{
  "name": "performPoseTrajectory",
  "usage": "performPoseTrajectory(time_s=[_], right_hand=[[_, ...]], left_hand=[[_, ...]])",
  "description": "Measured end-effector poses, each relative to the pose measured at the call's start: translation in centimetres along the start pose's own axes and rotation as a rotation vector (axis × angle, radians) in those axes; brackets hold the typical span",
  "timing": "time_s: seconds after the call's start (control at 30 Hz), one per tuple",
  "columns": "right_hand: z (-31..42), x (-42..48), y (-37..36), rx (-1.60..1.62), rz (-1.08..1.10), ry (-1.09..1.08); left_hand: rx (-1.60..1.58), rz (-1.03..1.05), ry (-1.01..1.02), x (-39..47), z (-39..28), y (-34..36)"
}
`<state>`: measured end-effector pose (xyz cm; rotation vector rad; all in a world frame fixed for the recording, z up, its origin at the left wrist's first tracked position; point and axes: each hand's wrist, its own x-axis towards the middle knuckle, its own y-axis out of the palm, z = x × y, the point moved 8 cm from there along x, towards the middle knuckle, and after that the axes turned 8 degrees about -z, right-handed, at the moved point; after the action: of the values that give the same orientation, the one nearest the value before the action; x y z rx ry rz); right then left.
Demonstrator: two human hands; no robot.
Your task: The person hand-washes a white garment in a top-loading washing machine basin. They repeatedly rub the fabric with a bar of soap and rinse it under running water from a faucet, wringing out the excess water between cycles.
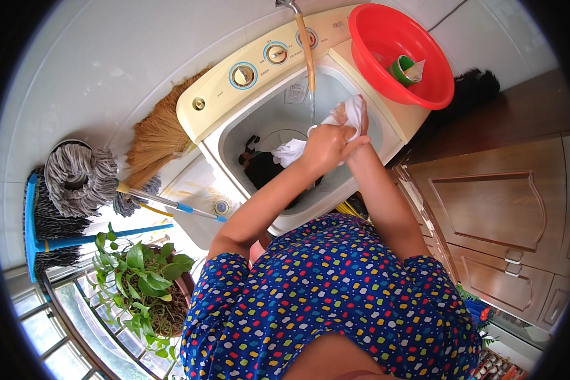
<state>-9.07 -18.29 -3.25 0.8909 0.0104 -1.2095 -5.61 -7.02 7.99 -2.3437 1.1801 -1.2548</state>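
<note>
My left hand (324, 146) is wrapped around a bunched white cloth (355, 113) above the tub of a washing machine (388, 142). My right hand (365, 124) grips the same cloth from the right, partly covered by it and by my left fingers. A white end of fabric (289, 151) hangs lower, left of my hands. Beside them, water (312, 107) runs from a tan hose (306, 54) into the tub. Dark clothing (261, 170) lies in the tub, partly hidden by my left forearm.
A red plastic basin (430, 90) holding a green container (403, 70) sits on the machine's right side. Control knobs (243, 75) line its back panel. At left are a straw broom (164, 128), a string mop (76, 190) and a potted plant (145, 275). Wooden cabinets (489, 204) stand right.
</note>
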Motion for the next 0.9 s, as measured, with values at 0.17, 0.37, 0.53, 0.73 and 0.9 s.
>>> performPoseTrajectory(time_s=[0.17, 0.37, 0.53, 0.73, 0.9], right_hand=[[-3.9, -3.7, 3.1, 0.132, -0.139, 0.111], [-5.1, 0.1, 1.5, 0.195, 0.186, 0.203], [-3.5, -5.9, 5.2, 0.088, -0.1, 0.135], [-3.4, -5.2, 4.8, 0.086, 0.14, 0.149], [-3.3, -4.8, 5.2, 0.18, 0.341, 0.201]], left_hand=[[0.248, -0.159, -0.333, 2.3, 7.3, -1.8], [0.202, -0.17, -0.194, 1.0, 4.2, -0.6], [0.223, -0.192, -0.277, 1.4, 6.3, -2.4], [0.266, -0.171, -0.278, 1.7, 5.2, -1.5], [0.183, -0.206, -0.161, 1.2, 3.6, -1.4]])
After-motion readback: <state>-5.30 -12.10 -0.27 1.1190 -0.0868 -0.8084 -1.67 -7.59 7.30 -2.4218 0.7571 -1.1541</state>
